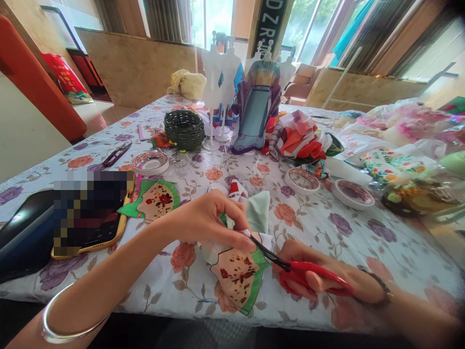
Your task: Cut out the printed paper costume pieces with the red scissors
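My right hand (308, 276) grips a pair of red-handled scissors (319, 275), fingers in the loops. Their dark blades (271, 253) point left and lie at the upper edge of a printed fabric piece (238, 271), patterned in peach with red flowers and a green border. Pinched between the thumb and fingers of my left hand (218, 220) is the top edge of this fabric, close to the blade tips. Behind that hand lies a pale green cloth scrap (258, 213). A similar cut-out piece (158, 198) rests flat to the left.
A phone (109, 228) stands at the left. Farther back are small snips (116, 154), tape rolls (150, 162), a dark woven basket (184, 130), white mini mannequins (214, 82), one dressed form (256, 106) and heaped cloth (300, 135). Plastic-wrapped items (407, 160) crowd the right side.
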A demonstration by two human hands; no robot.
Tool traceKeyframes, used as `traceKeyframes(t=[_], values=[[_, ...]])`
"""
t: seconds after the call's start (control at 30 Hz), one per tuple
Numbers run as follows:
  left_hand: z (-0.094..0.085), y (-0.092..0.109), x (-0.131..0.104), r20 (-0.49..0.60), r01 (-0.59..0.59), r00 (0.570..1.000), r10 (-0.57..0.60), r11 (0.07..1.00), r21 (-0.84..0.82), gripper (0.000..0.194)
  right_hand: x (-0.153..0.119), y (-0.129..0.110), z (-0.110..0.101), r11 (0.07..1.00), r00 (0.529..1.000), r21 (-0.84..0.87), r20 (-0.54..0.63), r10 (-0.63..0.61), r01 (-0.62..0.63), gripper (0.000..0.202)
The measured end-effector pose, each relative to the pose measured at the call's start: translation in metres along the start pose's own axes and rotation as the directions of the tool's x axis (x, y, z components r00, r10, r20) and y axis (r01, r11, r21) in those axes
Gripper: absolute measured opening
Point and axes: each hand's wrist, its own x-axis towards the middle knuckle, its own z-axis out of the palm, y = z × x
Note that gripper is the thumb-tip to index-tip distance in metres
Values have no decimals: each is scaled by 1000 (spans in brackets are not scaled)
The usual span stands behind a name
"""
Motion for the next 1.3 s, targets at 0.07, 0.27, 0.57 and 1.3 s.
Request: traceKeyframes(t=[0.07,0.27,0.57,1.3], values=[[0,0,-1,15,19,1000,-19,1000,4,10,0,-3,-1,999,1000,-32,24,0,0,60],[-1,0,-1,62,70,996,-69,997,-13,8,1,-6,-2,997,999,-78,53,5,0,63],[-2,-1,-1,78,107,992,-100,991,-86,6,5,1,3,999,999,-14,16,-52,52,65],[-1,1,0,67,157,986,-153,986,-54,7,2,-2,2,998,999,-53,29,-32,33,64]])
